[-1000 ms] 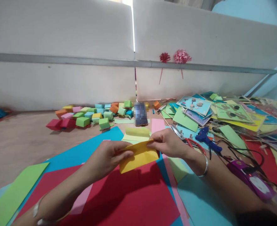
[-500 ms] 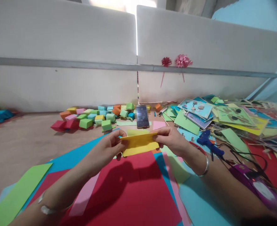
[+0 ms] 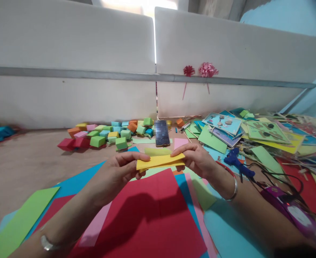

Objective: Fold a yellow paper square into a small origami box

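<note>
A folded strip of yellow paper (image 3: 159, 162) is held up between both hands, its layers slightly apart along the near side. My left hand (image 3: 125, 165) pinches its left end, thumb on top and fingers beneath. At the right end, my right hand (image 3: 194, 157) grips it the same way, with some fingertips hidden behind the paper. Below the hands lies a large red sheet (image 3: 152, 215), and their shadow falls on it. Just beyond the strip, a yellow-green piece of paper (image 3: 158, 151) rests on the work surface.
Small coloured paper cubes (image 3: 98, 140) cluster at the back left. A phone (image 3: 162, 134) leans upright at the centre. To the right are a blue glue gun (image 3: 237, 161) with a cable, a purple device (image 3: 287, 206) and piled cards (image 3: 223, 123). White panels (image 3: 66, 96) stand behind.
The yellow paper has tilted from showing its broad face to a thinner, edge-on view with its folded layers visible. My fingers have shifted onto its upper side.
</note>
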Available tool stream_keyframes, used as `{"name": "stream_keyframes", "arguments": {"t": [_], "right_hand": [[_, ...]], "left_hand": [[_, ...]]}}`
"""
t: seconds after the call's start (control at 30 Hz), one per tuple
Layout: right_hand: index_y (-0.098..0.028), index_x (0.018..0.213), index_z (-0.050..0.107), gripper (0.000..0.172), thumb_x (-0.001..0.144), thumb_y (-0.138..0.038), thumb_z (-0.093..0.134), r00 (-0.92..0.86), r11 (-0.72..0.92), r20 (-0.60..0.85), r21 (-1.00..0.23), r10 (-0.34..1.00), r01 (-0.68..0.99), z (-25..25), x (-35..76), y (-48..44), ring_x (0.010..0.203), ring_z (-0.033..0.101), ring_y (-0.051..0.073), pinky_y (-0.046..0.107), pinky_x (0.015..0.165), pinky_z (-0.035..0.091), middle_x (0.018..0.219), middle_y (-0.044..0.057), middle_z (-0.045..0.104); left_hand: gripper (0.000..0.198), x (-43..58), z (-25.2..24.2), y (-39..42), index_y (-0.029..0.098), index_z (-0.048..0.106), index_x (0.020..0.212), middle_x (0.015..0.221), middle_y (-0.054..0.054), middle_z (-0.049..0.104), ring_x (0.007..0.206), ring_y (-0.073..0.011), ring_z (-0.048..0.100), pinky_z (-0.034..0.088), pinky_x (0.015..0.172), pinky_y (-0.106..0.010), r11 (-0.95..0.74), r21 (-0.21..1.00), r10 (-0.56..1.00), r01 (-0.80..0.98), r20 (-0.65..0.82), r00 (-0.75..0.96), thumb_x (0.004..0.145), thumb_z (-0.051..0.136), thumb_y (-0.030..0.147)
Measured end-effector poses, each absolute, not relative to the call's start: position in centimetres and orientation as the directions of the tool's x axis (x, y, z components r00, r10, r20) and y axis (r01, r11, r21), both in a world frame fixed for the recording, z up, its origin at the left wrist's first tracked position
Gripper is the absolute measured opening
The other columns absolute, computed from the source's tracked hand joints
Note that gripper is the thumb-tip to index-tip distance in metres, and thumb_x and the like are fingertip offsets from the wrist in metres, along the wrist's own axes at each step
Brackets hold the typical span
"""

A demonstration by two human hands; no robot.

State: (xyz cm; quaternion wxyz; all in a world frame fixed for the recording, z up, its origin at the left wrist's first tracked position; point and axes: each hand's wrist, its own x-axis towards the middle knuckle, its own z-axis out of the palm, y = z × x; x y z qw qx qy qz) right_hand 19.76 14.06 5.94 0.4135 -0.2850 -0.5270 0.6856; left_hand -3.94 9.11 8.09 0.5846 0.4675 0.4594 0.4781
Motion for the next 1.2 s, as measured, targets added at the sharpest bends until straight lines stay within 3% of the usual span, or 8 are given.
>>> {"name": "stream_keyframes", "arguments": {"t": [0.17, 0.27, 0.4, 0.47, 0.63, 0.87, 1.07, 1.2], "right_hand": [[-0.016, 0.072, 0.078, 0.019, 0.065, -0.018, 0.060, -0.486, 0.005, 0.147, -0.960, 0.862, -0.282, 6.1, 19.9, 13.9, 0.055, 0.062, 0.013, 0.027, 0.054, 0.053, 0.065, 0.004, 0.069], [-0.016, 0.074, 0.078, 0.014, 0.073, -0.026, 0.068, -0.425, 0.166, 0.215, -0.975, 0.879, -0.150, 6.1, 19.8, 13.7, 0.058, 0.060, 0.012, 0.026, 0.057, 0.054, 0.067, 0.003, 0.069], [-0.019, 0.105, 0.077, 0.031, 0.076, -0.026, 0.069, -0.380, 0.361, 0.327, -0.933, 0.865, 0.017, 6.1, 19.7, 13.5, 0.068, 0.064, 0.012, 0.028, 0.065, 0.058, 0.084, 0.002, 0.074], [-0.022, 0.108, 0.076, 0.030, 0.080, -0.025, 0.065, -0.348, 0.514, 0.447, -0.848, 0.824, 0.129, 6.0, 19.8, 13.4, 0.076, 0.067, 0.015, 0.030, 0.071, 0.059, 0.091, 0.003, 0.076], [-0.024, 0.091, 0.076, 0.016, 0.090, -0.023, 0.060, -0.307, 0.746, 0.691, -0.524, 0.655, 0.412, 5.6, 19.9, 13.3, 0.079, 0.071, 0.018, 0.032, 0.073, 0.057, 0.089, 0.004, 0.078], [-0.018, 0.097, 0.072, 0.017, 0.096, -0.026, 0.057, -0.499, 0.839, 0.712, -0.240, 0.494, 0.489, 4.6, 18.5, 12.4, 0.089, 0.068, 0.021, 0.033, 0.077, 0.048, 0.094, 0.008, 0.076], [-0.018, 0.082, 0.069, 0.033, 0.102, -0.022, 0.044, -0.518, 0.857, 0.734, -0.169, 0.440, 0.488, 3.7, 17.6, 11.5, 0.073, 0.060, 0.017, 0.032, 0.072, 0.040, 0.074, 0.006, 0.071], [-0.014, 0.083, 0.068, 0.033, 0.103, -0.023, 0.043, -0.576, 0.875, 0.724, -0.080, 0.380, 0.478, 3.6, 17.3, 11.3, 0.073, 0.057, 0.017, 0.032, 0.069, 0.035, 0.076, 0.007, 0.069]], "left_hand": [[0.016, -4.1, 8.1, 9.0, 0.019, 0.079, 0.068, 0.072, -0.006, 0.070, 0.058, -0.0146, 0.058, 0.051, 0.056, -0.030, 0.089, 0.987, 0.985, -0.134, -0.067, 0.156, 0.059, 0.076, 0.031], [0.016, -4.1, 7.8, 9.1, 0.019, 0.077, 0.069, 0.066, -0.003, 0.067, 0.059, -0.0134, 0.057, 0.051, 0.057, -0.027, 0.005, 1.000, 0.995, 0.022, -0.007, 0.097, 0.064, 0.078, 0.034], [0.037, -3.9, 7.7, 8.9, 0.020, 0.077, 0.097, 0.066, 0.001, 0.067, 0.059, -0.0131, 0.058, 0.051, 0.055, -0.025, -0.126, 0.974, 0.990, 0.188, 0.135, -0.035, 0.063, 0.081, 0.034], [0.040, -3.7, 7.6, 8.8, 0.020, 0.077, 0.102, 0.065, 0.002, 0.067, 0.058, -0.0137, 0.059, 0.051, 0.054, -0.026, -0.172, 0.950, 0.974, 0.260, 0.203, -0.097, 0.065, 0.079, 0.034], [0.015, -3.9, 6.7, 8.8, 0.022, 0.080, 0.078, 0.070, -0.002, 0.076, 0.065, -0.0186, 0.065, 0.052, 0.058, -0.029, -0.254, 0.866, 0.914, 0.431, 0.361, -0.187, 0.071, 0.074, 0.034], [0.012, -3.0, 5.2, 8.0, 0.027, 0.080, 0.077, 0.077, -0.001, 0.081, 0.068, -0.0202, 0.073, 0.055, 0.067, -0.030, -0.451, 0.598, 0.791, 0.662, 0.612, -0.014, 0.081, 0.068, 0.027], [0.016, -1.9, 5.0, 7.5, 0.024, 0.079, 0.084, 0.079, -0.002, 0.081, 0.068, -0.0184, 0.073, 0.053, 0.064, -0.025, -0.542, 0.555, 0.801, 0.631, 0.568, 0.188, 0.084, 0.063, 0.026], [0.021, -1.5, 5.0, 7.4, 0.024, 0.078, 0.082, 0.078, -0.003, 0.081, 0.070, -0.0184, 0.073, 0.052, 0.063, -0.025, -0.535, 0.534, 0.801, 0.654, 0.566, 0.194, 0.087, 0.058, 0.027]]}}
